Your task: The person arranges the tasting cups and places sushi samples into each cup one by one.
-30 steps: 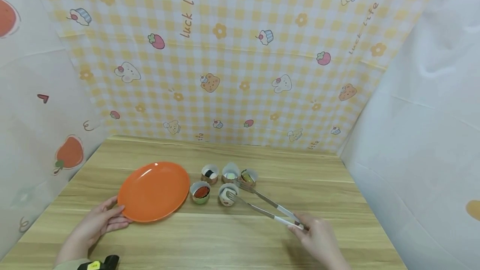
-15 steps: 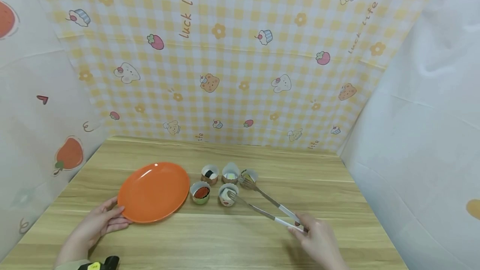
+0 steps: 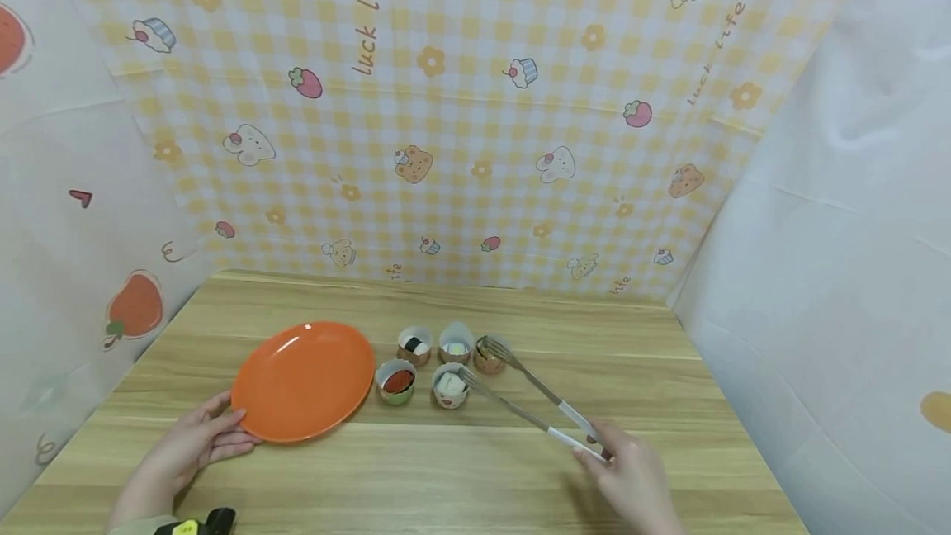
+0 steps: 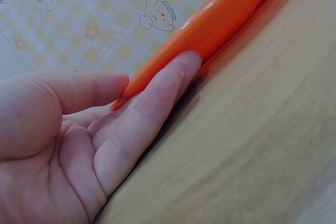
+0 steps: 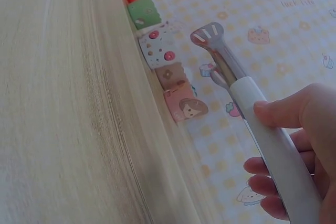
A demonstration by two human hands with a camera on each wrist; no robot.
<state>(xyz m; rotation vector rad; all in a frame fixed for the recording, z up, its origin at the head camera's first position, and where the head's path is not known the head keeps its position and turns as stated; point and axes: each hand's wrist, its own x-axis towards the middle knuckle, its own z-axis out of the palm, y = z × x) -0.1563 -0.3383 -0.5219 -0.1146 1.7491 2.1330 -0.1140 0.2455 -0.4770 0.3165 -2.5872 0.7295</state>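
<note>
My left hand [image 3: 196, 440] pinches the near-left rim of an orange plate [image 3: 305, 382]; in the left wrist view the thumb lies on top and the fingers go underneath. With my right hand [image 3: 627, 469] I hold metal tongs [image 5: 275, 145] by their white handles, arms spread apart. One tip overlaps the paper cup with a white rice piece [image 3: 449, 386]; the other is over the cup with a yellowish-brown piece [image 3: 490, 356]. Nothing shows between the tips.
Left of these stand a cup with a red-topped piece [image 3: 398, 383], one with a white piece banded in black [image 3: 414, 345], and one with a pale piece [image 3: 456, 345]. A checked cloth [image 3: 475, 147] hangs behind the wooden table [image 3: 371, 477].
The tongs have shifted up and right: one tip moves from the middle of the white rice piece's cup to its right rim. My left hand and the plate stay put.
</note>
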